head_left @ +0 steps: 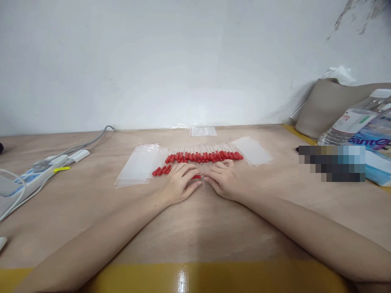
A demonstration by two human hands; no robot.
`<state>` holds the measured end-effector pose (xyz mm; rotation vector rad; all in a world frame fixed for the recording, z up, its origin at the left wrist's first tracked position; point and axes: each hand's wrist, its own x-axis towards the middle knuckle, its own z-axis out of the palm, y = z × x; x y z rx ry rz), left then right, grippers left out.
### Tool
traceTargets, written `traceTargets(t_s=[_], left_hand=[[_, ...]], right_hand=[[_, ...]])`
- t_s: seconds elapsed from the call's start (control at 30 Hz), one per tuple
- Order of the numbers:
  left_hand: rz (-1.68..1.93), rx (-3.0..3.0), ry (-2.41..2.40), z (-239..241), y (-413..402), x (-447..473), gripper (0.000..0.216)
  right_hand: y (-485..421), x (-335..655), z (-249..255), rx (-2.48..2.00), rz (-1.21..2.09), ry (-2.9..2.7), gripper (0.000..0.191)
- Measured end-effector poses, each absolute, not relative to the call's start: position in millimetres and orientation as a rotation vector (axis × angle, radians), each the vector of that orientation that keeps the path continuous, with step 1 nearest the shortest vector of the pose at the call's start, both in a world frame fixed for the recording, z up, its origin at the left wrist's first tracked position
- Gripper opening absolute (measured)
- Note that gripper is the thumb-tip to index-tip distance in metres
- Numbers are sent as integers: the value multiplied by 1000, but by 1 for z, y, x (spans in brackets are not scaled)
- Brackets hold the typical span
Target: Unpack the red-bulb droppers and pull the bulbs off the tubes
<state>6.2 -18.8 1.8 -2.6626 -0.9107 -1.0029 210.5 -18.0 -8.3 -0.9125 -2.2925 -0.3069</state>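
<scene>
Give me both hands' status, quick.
Left hand: fingers curled around the red end of a red-ended tube; firm grip cannot be told.
Right hand: partly closed at that tube's other end; grip cannot be told.

Left hand and right hand are bare, forearms likewise, small spot near left wrist.

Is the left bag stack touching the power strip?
Apart. The head view shows bare tabletop between the left bag stack and the power strip.
</scene>
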Motion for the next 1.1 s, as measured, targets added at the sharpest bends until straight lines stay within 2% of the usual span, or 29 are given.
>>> traceTargets(t_s=[0.1, 0.23, 0.57, 0.77, 0.93, 1.1], left_hand=[[-908, -2641, -891, 3, -18, 10, 16], [-761, -2641, -909, 6, -19, 10, 22], [-641, -2804, -1004, 13, -32, 5, 31], [-671, -2888, -1020, 14, -35, 2, 34], [-701, -2893, -1064, 14, -34, -4, 36], [-994, -2648, -1515, 29, -12, -29, 37]], right_hand=[[-18, 209, -9, -866, -306, -2326, 26], [-17, 210, -10, -852, -349, -2298, 31], [-25, 215, -6, -705, -584, -2324, 21], [-28, 220, -8, -618, -689, -2243, 15], [-26, 225, -9, -749, -588, -2241, 19], [-20, 226, -5, -1004, -483, -2034, 18]])
